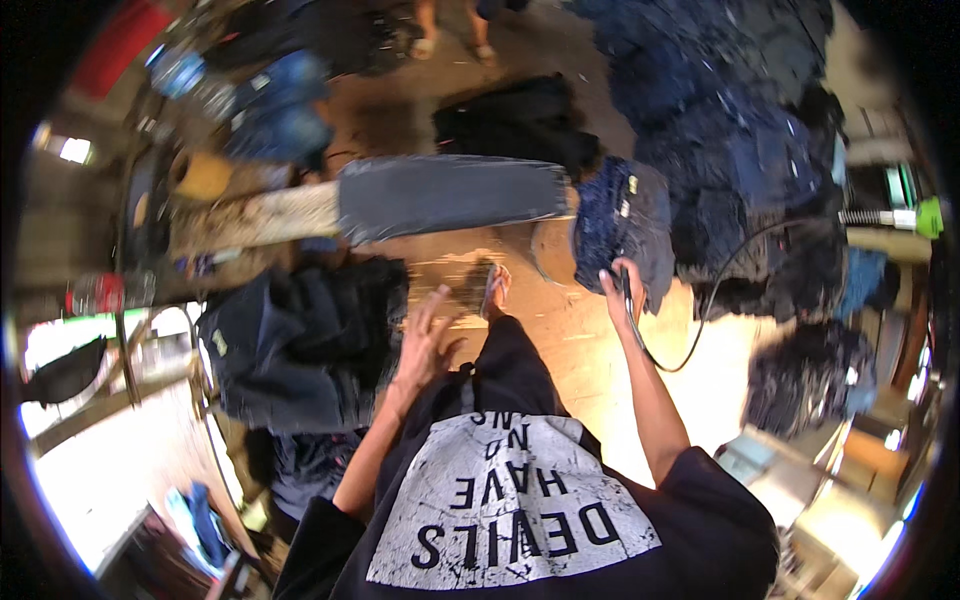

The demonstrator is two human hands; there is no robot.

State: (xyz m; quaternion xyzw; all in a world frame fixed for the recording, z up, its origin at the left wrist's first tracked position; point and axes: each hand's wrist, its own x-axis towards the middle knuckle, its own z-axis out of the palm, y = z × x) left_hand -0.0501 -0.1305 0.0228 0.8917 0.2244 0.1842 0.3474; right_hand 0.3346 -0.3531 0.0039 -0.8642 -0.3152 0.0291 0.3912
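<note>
Left hand (425, 350) splayed, right hand (616, 299) curled in a grip, its forearm (650, 390) outstretched

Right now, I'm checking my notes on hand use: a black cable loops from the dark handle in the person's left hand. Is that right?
Not quite, the hand is wrong: the head view shows the black cable looping from the dark handle in the person's right hand.

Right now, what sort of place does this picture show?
Probably a garment workshop: heaps of dark clothing lie around, beside a long, dark-covered board, and a black cord leads to the right hand.
</note>
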